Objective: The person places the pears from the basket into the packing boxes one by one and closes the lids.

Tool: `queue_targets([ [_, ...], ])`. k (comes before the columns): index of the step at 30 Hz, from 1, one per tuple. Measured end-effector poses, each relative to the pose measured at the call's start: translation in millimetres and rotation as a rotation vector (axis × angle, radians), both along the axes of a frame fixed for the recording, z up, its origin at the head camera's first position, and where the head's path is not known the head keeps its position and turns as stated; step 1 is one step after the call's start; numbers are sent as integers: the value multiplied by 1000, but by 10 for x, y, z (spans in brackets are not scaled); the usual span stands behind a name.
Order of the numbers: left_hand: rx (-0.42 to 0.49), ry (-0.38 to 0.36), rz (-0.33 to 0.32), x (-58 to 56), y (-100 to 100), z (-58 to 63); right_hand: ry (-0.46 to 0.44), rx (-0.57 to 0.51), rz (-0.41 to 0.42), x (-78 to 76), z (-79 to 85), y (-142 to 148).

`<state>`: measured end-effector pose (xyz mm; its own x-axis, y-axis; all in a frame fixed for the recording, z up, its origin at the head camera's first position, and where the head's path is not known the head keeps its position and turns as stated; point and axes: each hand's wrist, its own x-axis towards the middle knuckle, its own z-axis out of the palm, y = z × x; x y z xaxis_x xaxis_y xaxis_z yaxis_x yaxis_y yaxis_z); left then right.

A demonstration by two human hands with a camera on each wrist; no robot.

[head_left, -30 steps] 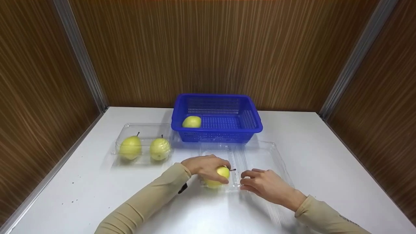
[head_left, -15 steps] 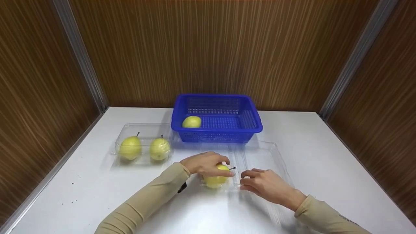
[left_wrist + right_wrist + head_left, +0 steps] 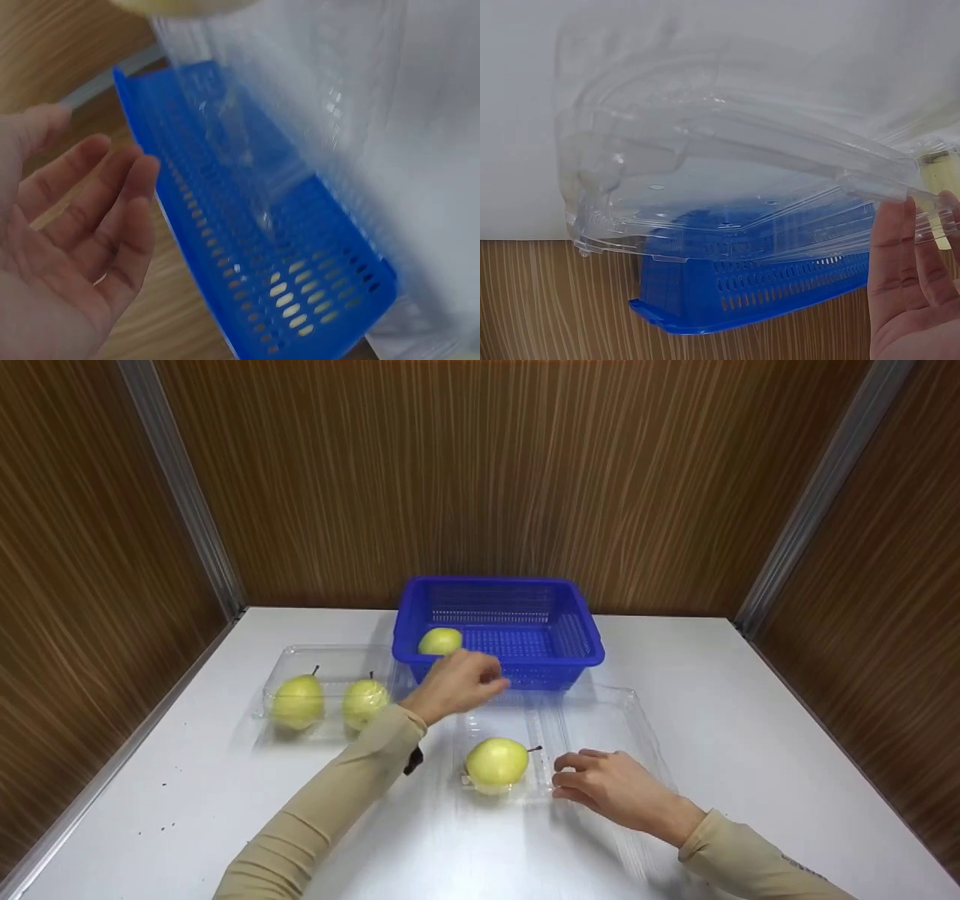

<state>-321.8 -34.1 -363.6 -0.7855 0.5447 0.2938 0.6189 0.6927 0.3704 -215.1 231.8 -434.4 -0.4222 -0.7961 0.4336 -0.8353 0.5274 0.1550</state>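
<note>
My left hand [image 3: 459, 684] is in the air in front of the blue basket [image 3: 517, 661], fingers loosely bent and holding nothing. In the left wrist view its palm and fingers [image 3: 124, 247] appear beside the basket. A yellow pear [image 3: 496, 762] lies on its side in the near left part of an opened clear plastic clamshell box [image 3: 600, 716], stem pointing right. My right hand [image 3: 619, 789] holds the clamshell's near edge around its hinge, just right of the pear. The right wrist view shows those fingertips [image 3: 892, 214] at the plastic rim.
Another yellow pear [image 3: 440, 641] sits in the basket's left side. To the left stands a second clear clamshell [image 3: 341, 656] with two pears inside, one of them [image 3: 298, 702] at its left end. Wood-grain panels [image 3: 480, 472] enclose the white table [image 3: 225, 810] at back and sides.
My left hand has let go of the pear in the clamshell and moved up and away toward the basket. The pear stays in place, and my right hand has hardly moved.
</note>
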Motion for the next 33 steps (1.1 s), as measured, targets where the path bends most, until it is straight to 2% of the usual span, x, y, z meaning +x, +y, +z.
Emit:
queue_targets([
  [2, 17, 43, 92, -109, -29, 72, 3, -5, 2, -1, -2, -4],
  [4, 29, 43, 191, -232, -65, 123, 6, -7, 2, -5, 0, -6],
  [8, 35, -20, 342, -489, -127, 137, 8, 1, -3, -12, 9, -7],
  [14, -2, -149, 435, -791, -178, 37, 6, 7, -6, -6, 5, -23],
  [20, -59, -356, 537, -932, -177, -38, 19, 0, 4, 29, -7, -31],
  [24, -92, -451, 555, -966, -173, -38, 17, 1, 3, 48, -4, -36],
  [31, -83, -574, 464, -1030, -157, -1, 18, 8, -9, 58, 32, -21],
  [33, -92, -592, 458, -1034, -160, 1, 16, 18, -13, 62, 40, -25],
])
